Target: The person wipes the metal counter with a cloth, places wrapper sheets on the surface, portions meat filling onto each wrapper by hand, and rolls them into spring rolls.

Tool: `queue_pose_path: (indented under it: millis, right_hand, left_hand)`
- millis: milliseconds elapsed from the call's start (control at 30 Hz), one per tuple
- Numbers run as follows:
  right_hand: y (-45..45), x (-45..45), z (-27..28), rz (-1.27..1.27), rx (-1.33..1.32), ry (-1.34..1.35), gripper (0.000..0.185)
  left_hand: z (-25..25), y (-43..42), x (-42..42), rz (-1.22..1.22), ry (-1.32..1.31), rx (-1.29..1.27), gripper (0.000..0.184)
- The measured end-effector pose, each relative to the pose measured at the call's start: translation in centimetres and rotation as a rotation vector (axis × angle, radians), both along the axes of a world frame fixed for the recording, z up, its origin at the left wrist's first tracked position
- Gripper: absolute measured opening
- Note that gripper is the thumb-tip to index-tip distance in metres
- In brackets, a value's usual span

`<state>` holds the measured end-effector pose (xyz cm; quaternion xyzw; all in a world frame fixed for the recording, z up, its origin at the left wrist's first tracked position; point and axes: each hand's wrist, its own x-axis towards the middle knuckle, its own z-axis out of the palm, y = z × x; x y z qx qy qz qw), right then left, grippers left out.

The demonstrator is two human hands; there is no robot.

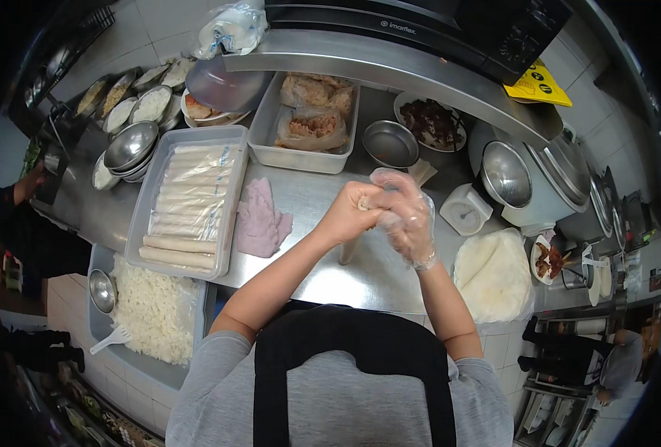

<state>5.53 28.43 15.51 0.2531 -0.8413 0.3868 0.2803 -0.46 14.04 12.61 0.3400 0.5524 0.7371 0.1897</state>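
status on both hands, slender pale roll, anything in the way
Bare left hand, clear-gloved right hand close together, both curled. Slender pale roll just below left hand, hold unclear. Crumpled lilac cloth left of them, seemingly clear.

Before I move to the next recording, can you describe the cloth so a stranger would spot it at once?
On the steel table, find the long plastic tub of pale rolls. The cloth lies crumpled just right of that tub. Its dusty pink colour and soft folds set it apart from the pale rolls and shiny steel.
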Motion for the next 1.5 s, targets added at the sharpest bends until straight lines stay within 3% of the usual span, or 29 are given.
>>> queue_pose_path:
  millis: [33,100,133,200,233,300,333,367,433,467,533,567,633,667,733,767,833,867,967,1100,1167,1233,1300,1433,1500]
  right_hand:
    - [0.2,-0.1,0.6,-0.003,-0.001,0.001,0.046]
    - [0.4,-0.2,1.7,-0.005,0.386,0.093,0.029]
    - [0.4,-0.3,1.4,-0.005,0.385,0.095,0.029]
    - [0.5,-0.8,-0.1,0.061,0.001,0.079,0.027]
    - [-0.4,-0.8,-0.7,0.064,0.001,0.083,0.027]
    - [-2.7,0.0,-2.6,0.091,-0.741,-0.26,0.037]
    - [-2.8,0.0,-4.4,0.06,-0.61,-0.369,0.052]
    - [-2.0,-0.1,-5.7,0.06,-0.611,-0.369,0.052]
    - [-0.4,0.2,-5.9,0.176,-0.54,-0.876,0.05]
    - [0.1,0.1,-6.0,0.177,-0.539,-0.877,0.05]
    - [0.6,-0.1,-6.2,0.682,-0.753,-0.981,0.04]
    - [0.4,0.1,-6.4,0.685,-0.752,-0.983,0.04]
    - [0.0,0.3,-6.2,0.399,-0.775,-0.881,0.032]
    - [0.1,0.2,-5.9,0.401,-0.773,-0.883,0.032]
    - [0.0,0.6,-3.6,-0.034,-0.468,-0.432,0.033]
    - [-0.1,1.2,-2.3,-0.032,-0.466,-0.436,0.033]
    - [-0.3,2.4,-0.1,-0.111,-0.097,0.041,0.036]
    - [-0.5,2.4,0.3,-0.07,-0.011,0.104,0.038]
    - [-1.1,1.7,0.1,-0.062,0.112,0.179,0.04]
    - [-1.6,0.9,1.0,-0.102,0.241,0.238,0.029]
    - [-1.8,0.4,1.6,-0.1,0.28,0.23,0.026]
    - [-1.8,0.4,1.7,-0.092,0.318,0.224,0.024]
    - [-1.6,0.5,1.6,0.132,-0.196,-0.03,0.028]
    - [-1.2,0.7,1.3,0.247,-0.306,-0.004,0.031]
    - [-1.1,0.6,1.3,0.228,-0.184,0.027,0.032]
  left_hand:
    - [-0.1,0.3,-0.1,-0.003,0.001,-0.001,0.013]
    - [-0.3,0.8,0.0,0.003,0.079,0.069,0.011]
    - [-0.6,0.6,-0.3,0.003,0.081,0.068,0.011]
    - [-1.0,-0.1,-1.1,-0.016,0.073,-0.055,0.003]
    - [0.4,-0.3,-0.8,-0.012,0.078,-0.055,0.003]
    - [3.0,-0.4,0.1,0.162,-0.057,0.126,0.029]
    - [3.2,-0.6,0.0,0.15,-0.036,0.133,0.05]
    - [3.6,-0.6,0.1,0.149,-0.036,0.132,0.05]
    - [4.3,-0.3,0.4,0.158,-0.044,0.263,0.057]
    - [4.4,-0.3,0.1,0.159,-0.044,0.263,0.057]
    - [4.2,-0.4,-0.5,-0.134,-0.273,0.31,0.039]
    - [3.4,-0.6,-0.6,-0.13,-0.274,0.311,0.039]
    - [2.7,-1.0,-0.8,-0.358,-0.38,0.257,0.014]
    - [2.3,-0.9,-0.4,-0.25,-0.402,0.217,0.027]
    - [2.4,-1.1,-0.3,-0.144,-0.308,0.187,0.026]
    - [2.3,-1.2,-0.2,-0.043,-0.211,0.153,0.025]
    - [2.0,-0.9,0.0,0.066,-0.109,0.107,0.023]
    - [1.8,-0.8,0.1,0.17,-0.005,0.057,0.021]
    - [0.9,0.1,0.4,0.329,0.077,0.063,0.013]
    - [0.8,0.0,1.1,0.349,0.071,0.059,0.006]
    - [0.6,-0.2,1.4,0.344,0.21,-0.002,0.008]
    - [-0.2,-0.3,1.5,0.309,0.131,0.019,0.009]
    - [0.4,-0.8,1.7,0.285,0.061,0.043,0.009]
    - [2.4,-1.7,2.7,0.237,-0.061,0.041,0.004]
    - [1.5,-1.7,2.8,0.213,-0.059,0.046,0.004]
